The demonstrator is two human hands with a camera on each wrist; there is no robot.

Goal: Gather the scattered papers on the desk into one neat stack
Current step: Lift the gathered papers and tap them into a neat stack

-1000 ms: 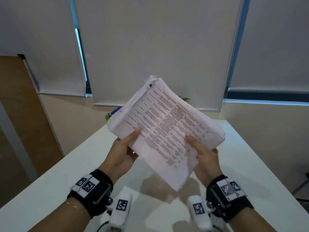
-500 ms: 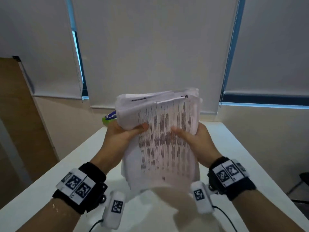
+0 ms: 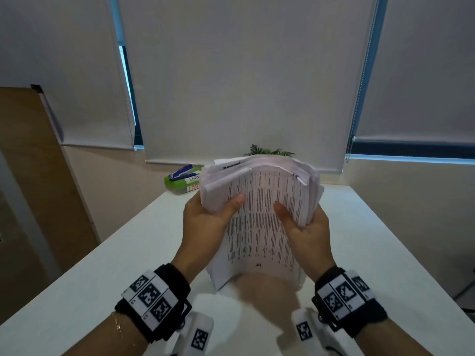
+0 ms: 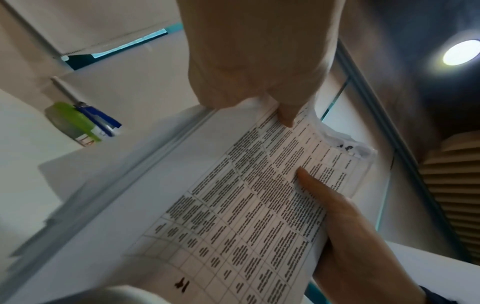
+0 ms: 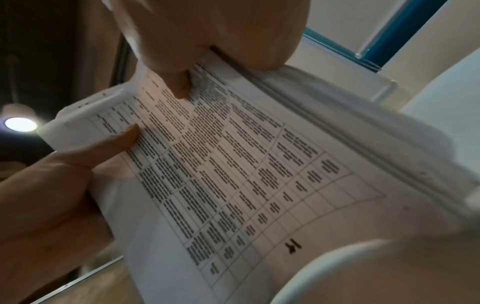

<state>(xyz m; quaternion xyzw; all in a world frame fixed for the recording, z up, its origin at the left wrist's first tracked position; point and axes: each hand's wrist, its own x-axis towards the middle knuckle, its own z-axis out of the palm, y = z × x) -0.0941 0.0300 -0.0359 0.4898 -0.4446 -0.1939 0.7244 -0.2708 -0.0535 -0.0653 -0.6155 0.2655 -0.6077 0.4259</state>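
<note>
Both hands, left hand [image 3: 205,222] and right hand [image 3: 307,232], gripped the floppy paper stack [image 3: 259,227] by its sides, standing on the bench [image 3: 102,278].

The room is dim and evenly lit, daylight leaking past the blinds [image 3: 246,80]. A round ceiling lamp [image 4: 461,52] flares in both wrist views. Soft shadow pools on the desk [image 3: 385,253] beneath the papers [image 3: 259,227]. Wrist pictures bend strongly, their lower edges blurred.

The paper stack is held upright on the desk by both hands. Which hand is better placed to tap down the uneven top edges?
Probably the left hand: the sheets of the paper stack stick out most above it; the right hand can steady them.
</note>
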